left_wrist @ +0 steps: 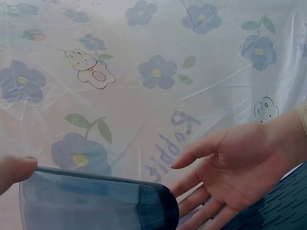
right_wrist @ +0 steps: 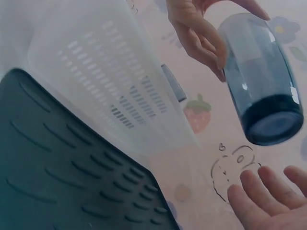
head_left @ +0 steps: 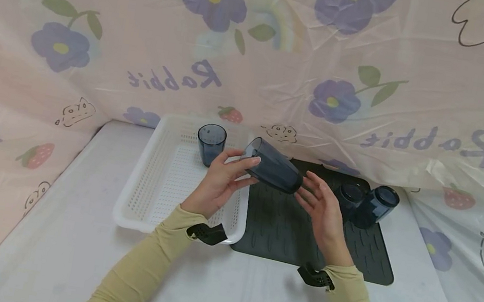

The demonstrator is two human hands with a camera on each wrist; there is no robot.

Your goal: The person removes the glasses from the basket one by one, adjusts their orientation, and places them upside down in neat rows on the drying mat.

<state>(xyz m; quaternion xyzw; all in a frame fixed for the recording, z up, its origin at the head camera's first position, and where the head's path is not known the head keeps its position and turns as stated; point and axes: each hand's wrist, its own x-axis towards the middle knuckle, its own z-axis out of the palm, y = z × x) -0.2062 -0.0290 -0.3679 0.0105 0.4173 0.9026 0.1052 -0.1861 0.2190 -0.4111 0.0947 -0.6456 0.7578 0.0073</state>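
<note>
A: What is seen at the far left?
B: A white basket is set on the tabletop, and a smaller-looking glass is stood mouth up in its far part.
A: And the left hand?
B: The tilted glass is pinched by it near the mouth, between thumb and fingers. The glass is held in the air, its mouth turned left toward that hand and its base pointed right and slightly down.
A: Where is the right hand?
B: It is held just beside the base, palm toward it, with the fingers spread. Whether the base is touched cannot be told for certain, as the fingertips are partly hidden in the head view.
A: And below, to the right?
B: A dark ridged mat is laid beside the basket; two blue glasses are placed close together toward its far right corner.
</note>
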